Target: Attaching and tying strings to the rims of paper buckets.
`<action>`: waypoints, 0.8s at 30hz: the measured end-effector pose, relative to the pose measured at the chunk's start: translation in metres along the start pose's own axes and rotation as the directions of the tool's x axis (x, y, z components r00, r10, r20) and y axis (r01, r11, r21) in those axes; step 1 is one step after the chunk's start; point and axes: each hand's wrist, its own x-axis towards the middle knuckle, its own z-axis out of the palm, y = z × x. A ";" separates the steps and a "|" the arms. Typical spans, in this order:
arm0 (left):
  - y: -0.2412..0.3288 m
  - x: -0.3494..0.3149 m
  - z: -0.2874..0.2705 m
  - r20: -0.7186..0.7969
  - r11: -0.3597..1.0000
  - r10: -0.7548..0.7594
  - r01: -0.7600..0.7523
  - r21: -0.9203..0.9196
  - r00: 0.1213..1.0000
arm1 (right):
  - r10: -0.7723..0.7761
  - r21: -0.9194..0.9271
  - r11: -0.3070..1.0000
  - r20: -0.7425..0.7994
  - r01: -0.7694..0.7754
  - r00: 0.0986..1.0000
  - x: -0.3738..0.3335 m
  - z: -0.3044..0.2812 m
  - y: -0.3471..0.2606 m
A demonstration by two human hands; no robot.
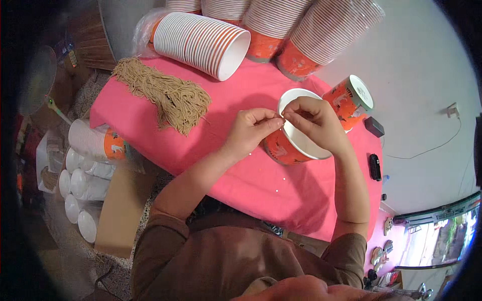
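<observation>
Covering the counter (261, 200) is a soft pink cloth (246, 93), lightly creased, and on it stands an orange paper tub (283, 151) with a smooth white inside and rounded white rim. At the tub's left rim the left hand (251, 131) and right hand (317, 120) meet, each grip pinched narrow, thumb to fingertips; anything between them is too small to tell. Left of the tub lies a bundle of tan yarn (173, 99), its thin strands loose and tangled. Beyond the tub, a nested stack (196, 42) rests on its side, pale rims making even ridges, near taller stacks in shiny clear plastic (336, 30). Just right of the tub is an upturned tub (346, 103), with a small black box (374, 127) farther right, towards the plain pale wall (411, 65). Well to the tub's left, brown cardboard (120, 213) shows above a speckled floor (113, 268).
</observation>
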 end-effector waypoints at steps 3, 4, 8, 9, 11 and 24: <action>0.000 0.000 0.002 -0.039 0.998 0.008 -0.006 0.062 0.999 | -0.002 0.104 0.995 -0.003 0.002 1.000 0.001 0.000 0.000; -0.004 0.001 0.004 -0.059 0.995 0.078 -0.074 0.071 0.995 | 0.007 0.085 0.996 -0.003 -0.007 1.000 0.001 0.000 0.002; -0.008 0.002 0.006 -0.091 0.966 0.240 -0.228 0.125 0.967 | -0.022 0.088 0.996 -0.063 0.028 0.998 0.003 0.002 0.004; -0.009 0.002 0.007 -0.091 0.966 0.239 -0.227 0.126 0.967 | -0.023 0.089 0.996 -0.063 0.028 0.998 0.003 0.002 0.004; -0.010 -0.001 0.009 -0.103 0.942 0.300 -0.277 0.191 0.949 | -0.040 -0.030 0.999 -0.098 0.037 0.994 0.004 0.003 0.005; -0.010 -0.006 -0.004 -0.126 0.843 0.478 -0.414 0.342 0.869 | -0.006 0.058 0.998 -0.170 0.016 0.985 0.000 0.007 0.001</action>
